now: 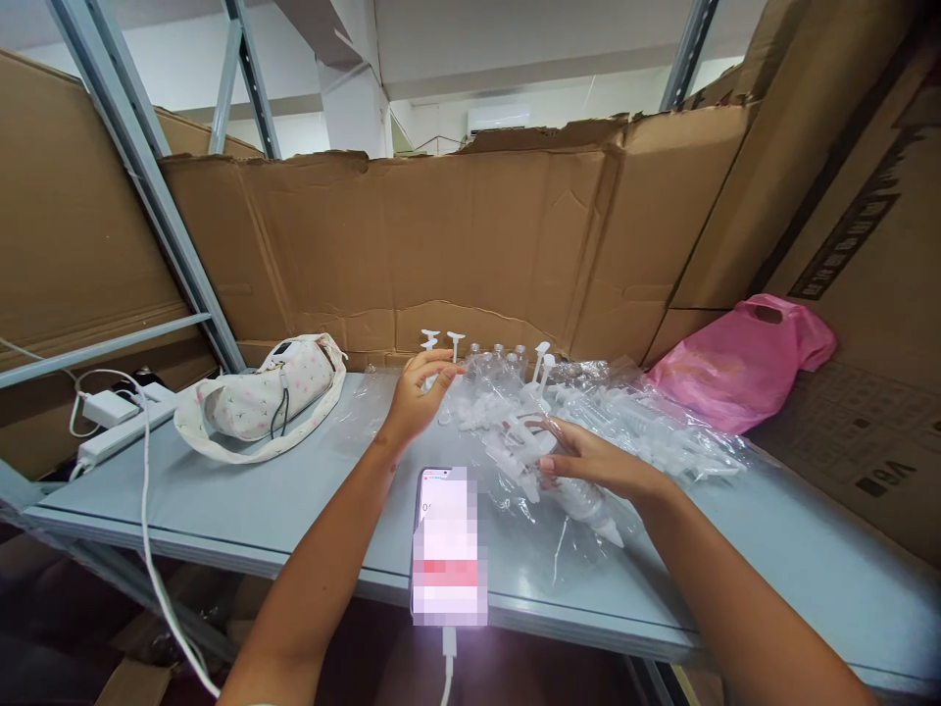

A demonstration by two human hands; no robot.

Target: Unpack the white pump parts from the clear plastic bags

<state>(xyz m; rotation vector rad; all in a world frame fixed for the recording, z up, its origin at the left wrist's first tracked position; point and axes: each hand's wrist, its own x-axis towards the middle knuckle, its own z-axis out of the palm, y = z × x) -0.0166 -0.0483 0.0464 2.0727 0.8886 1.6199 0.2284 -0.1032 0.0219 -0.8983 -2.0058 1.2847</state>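
Observation:
My left hand [422,392] is closed, its fingers curled together at the back of the shelf. What they grip is hidden; a white pump head [456,338] rises just above the fingertips. Two more white pump heads [429,338] stand behind that hand. To its right is a group of clear bottles [500,361]. Over a loose pile of white pump tops [515,446] on clear plastic, my right hand [580,459] has its thumb and fingers apart, touching the pile. Two white pumps [544,363] stick up at the pile's rear.
A phone [441,520] with a plugged-in cable is at the shelf's [353,529] front edge. On the left lie a patterned fabric bag [257,402] and a power strip [124,431]. A pink plastic bag [742,363] sits right, against cardboard walls [456,226].

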